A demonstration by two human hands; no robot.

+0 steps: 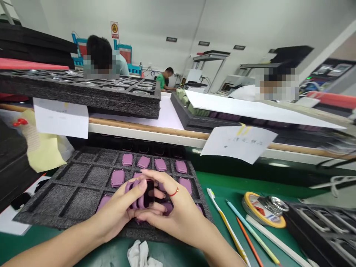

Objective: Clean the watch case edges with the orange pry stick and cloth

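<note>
Above the black foam tray [73, 202], my hands are together around a small stack of purple watch cases [141, 201], one showing a dark glossy face [150, 191]. My left hand [118, 207] is closed on the stack, its thumb lying along the purple sides. From the other side my right hand [180, 209] curls round the same pieces, fingers on the dark face and thumb underneath. Parts of the stack are hidden by my fingers. More purple cases [118, 178] sit in the tray's compartments around and behind my hands; several compartments at the left hold nothing.
To the right lie a toothbrush [226, 226], a light-blue stick [250, 230], an orange stick [249, 241] and a tape roll [251, 207] with a metal container [275, 204]. A white cloth [140, 256] lies in front. Foam trays [111, 98] fill the shelf; people sit beyond.
</note>
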